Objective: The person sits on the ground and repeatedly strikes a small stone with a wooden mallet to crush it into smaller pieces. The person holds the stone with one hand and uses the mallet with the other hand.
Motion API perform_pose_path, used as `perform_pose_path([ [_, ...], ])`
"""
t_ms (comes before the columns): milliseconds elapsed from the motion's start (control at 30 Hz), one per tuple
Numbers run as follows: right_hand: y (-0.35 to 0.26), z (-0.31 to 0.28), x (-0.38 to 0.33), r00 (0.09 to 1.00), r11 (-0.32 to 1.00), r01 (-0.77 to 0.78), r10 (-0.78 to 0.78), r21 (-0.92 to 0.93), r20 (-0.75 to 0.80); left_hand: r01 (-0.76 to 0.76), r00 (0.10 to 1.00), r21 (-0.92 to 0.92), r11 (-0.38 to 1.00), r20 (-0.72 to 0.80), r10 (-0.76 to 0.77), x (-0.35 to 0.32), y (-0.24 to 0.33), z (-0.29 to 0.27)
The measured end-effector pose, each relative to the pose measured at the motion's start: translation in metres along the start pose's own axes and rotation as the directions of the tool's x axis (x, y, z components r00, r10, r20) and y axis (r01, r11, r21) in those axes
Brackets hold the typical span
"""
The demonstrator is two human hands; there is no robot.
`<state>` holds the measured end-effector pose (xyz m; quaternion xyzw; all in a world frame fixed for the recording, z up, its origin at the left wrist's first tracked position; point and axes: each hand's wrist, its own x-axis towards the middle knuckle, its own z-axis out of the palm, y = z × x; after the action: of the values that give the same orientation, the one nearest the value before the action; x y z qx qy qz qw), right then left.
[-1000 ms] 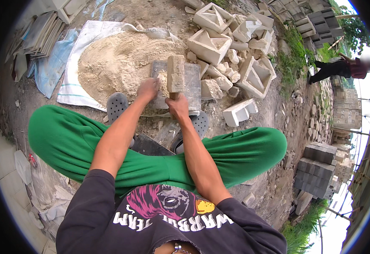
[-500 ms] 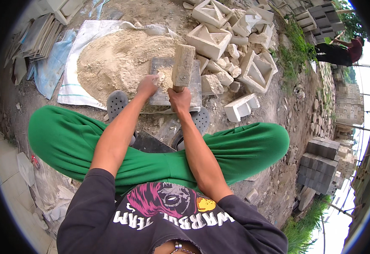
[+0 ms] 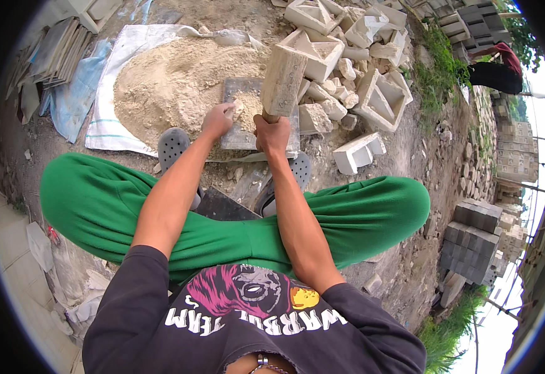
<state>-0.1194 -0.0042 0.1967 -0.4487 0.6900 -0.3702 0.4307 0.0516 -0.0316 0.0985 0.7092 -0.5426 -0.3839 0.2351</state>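
The right hand [image 3: 271, 132] is clenched around the wooden mallet [image 3: 282, 79], hiding its handle. The left hand [image 3: 217, 118] pinches a pale lump [image 3: 237, 110] on the grey slab [image 3: 247, 131] at upper centre.

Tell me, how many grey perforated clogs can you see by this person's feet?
2. One clog lies at the sand pile's edge, near the left hand. The other clog sits below the grey slab, right of the right hand.

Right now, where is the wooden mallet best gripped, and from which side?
By its handle below the block head, from the near side, as the right hand grips it. The wooden mallet stands head-up over the grey slab; the head is too bulky.
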Motion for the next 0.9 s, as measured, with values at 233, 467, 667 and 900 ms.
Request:
perform_pose_path([
  [233,0.062,0.01,0.008,0.95,0.908,-0.146,0.24,-0.394,0.202,0.092,0.994,0.048,0.995,0.05,-0.095,0.008,0.009,-0.008],
  [467,-0.016,-0.008,-0.001,0.999,0.999,-0.008,0.006,0.038,0.052,0.058,0.997,-0.003,0.998,0.042,-0.058,0.001,0.002,-0.003],
  [667,0.066,0.018,0.004,0.988,0.937,-0.049,0.095,-0.346,0.119,0.044,0.999,-0.026,0.999,0.022,-0.044,0.008,0.0,-0.002],
  [900,-0.008,0.004,-0.013,0.977,0.992,-0.123,0.122,-0.002,0.177,-0.046,0.998,-0.029,0.999,-0.054,0.044,0.01,-0.024,-0.001],
])
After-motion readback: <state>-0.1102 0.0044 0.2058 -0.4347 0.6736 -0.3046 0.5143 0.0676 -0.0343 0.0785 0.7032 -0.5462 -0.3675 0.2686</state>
